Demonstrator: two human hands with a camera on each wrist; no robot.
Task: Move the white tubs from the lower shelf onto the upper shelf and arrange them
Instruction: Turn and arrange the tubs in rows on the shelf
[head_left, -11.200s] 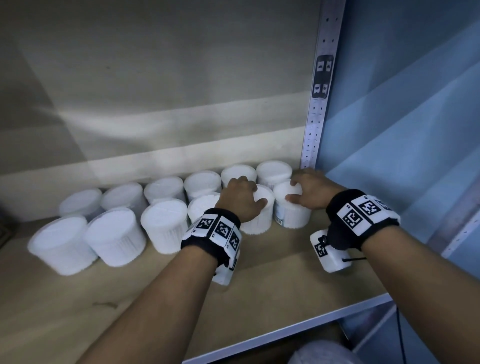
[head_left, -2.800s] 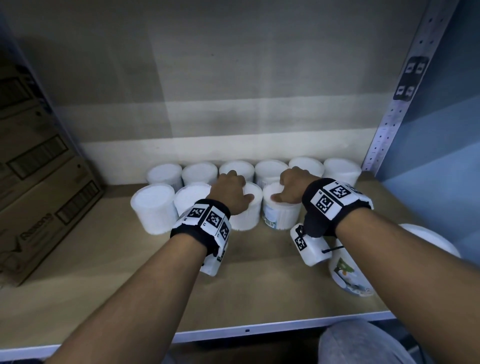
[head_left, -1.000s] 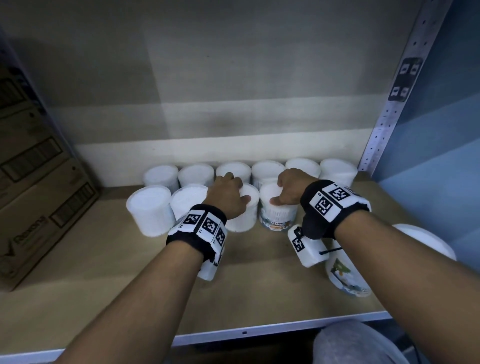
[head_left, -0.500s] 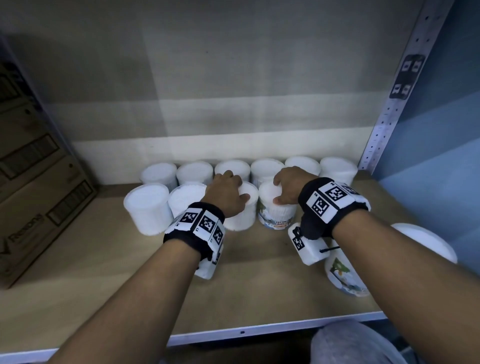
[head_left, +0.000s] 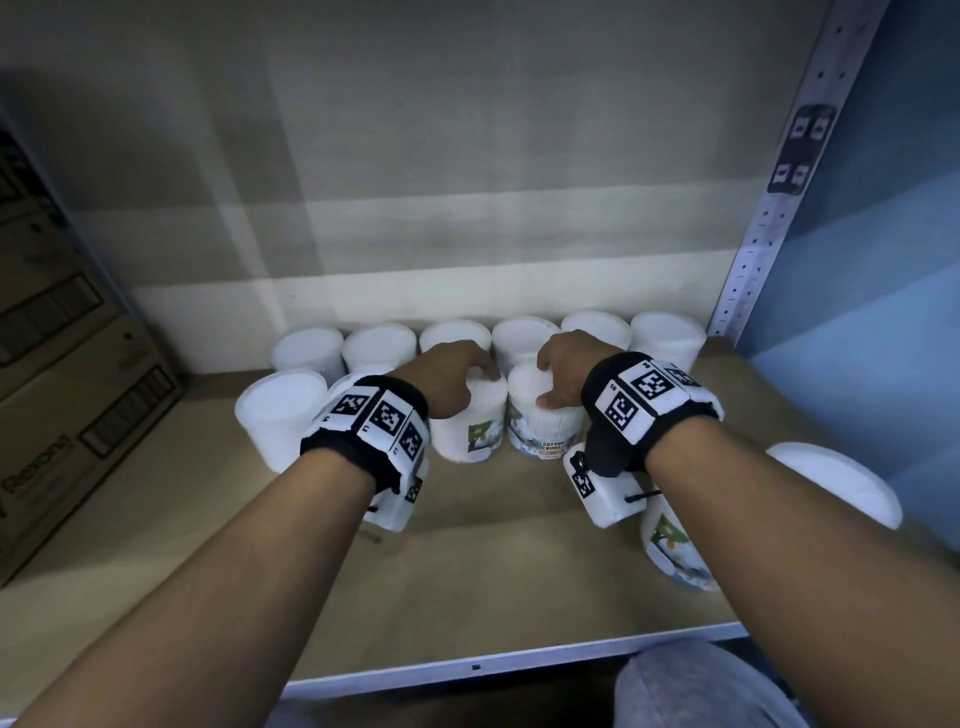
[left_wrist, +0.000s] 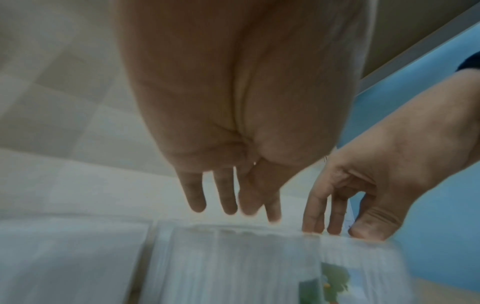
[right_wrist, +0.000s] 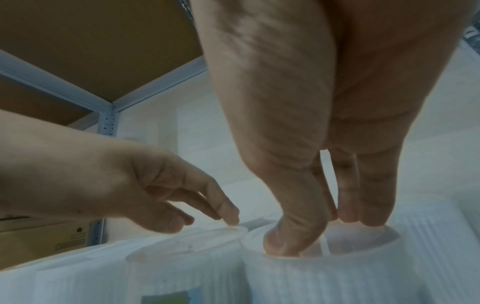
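Two tubs sit directly under my hands in the front row of the shelf (head_left: 467, 582): my left hand (head_left: 447, 376) drapes over the left tub (head_left: 470, 431), fingers curled on its lid, and my right hand (head_left: 563, 366) pinches the lid rim of the right tub (head_left: 545, 434). Both stand upright, long axis vertical, labels facing me, touching side by side. Each hand is nearest its own tub.
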